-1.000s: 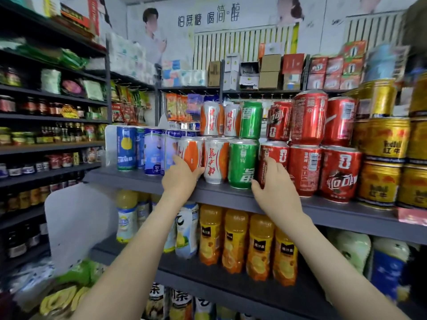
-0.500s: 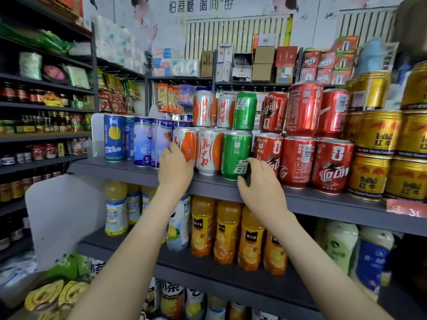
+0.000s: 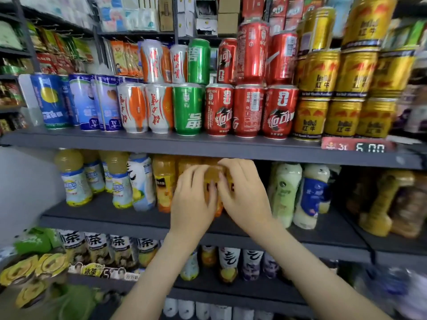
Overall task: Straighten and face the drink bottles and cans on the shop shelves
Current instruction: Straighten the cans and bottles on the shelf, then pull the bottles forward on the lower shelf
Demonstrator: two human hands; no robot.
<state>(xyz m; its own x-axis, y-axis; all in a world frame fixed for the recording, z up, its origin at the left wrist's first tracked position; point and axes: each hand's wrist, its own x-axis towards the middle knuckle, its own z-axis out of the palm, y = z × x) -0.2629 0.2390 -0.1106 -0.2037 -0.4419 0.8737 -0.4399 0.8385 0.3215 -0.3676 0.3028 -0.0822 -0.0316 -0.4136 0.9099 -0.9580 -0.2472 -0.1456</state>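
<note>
Both hands are on the same orange juice bottle (image 3: 213, 177). The left hand (image 3: 191, 202) cups it from the left and the right hand (image 3: 246, 199) from the right, with the fingers of both curled round its upper part. It's a bit motion-blurred, so I can't say how tight the squeeze is, but it's clearly a two-handed hold. The bottle sits on the middle shelf (image 3: 104, 218), pretty much dead centre of the frame, in a row of similar orange ones. The dark-label bottle (image 3: 163, 181) is just left of the left hand.

Further left on that shelf there's a white-and-blue bottle (image 3: 141, 181), then some pale yellow bottles (image 3: 71, 179) near the left side of the frame. Right of the right hand stand a milky green bottle (image 3: 283, 192) and a blue-label bottle (image 3: 312, 195), side by side.

The upper half of the frame is the can shelf (image 3: 161, 144). Left to right it has blue cans (image 3: 52, 102), white-and-orange cans (image 3: 132, 107), a green can (image 3: 187, 109), red cans (image 3: 219, 109) and gold cans (image 3: 310, 118). Most of them have another layer stacked on top. A red price tag (image 3: 355, 146) reading 6.00 is on the shelf edge under the gold ones, at the right of the frame.

Down in the lower part of the frame, under the forearms, is a row of tea bottles (image 3: 97, 248) with big characters on the labels.
</note>
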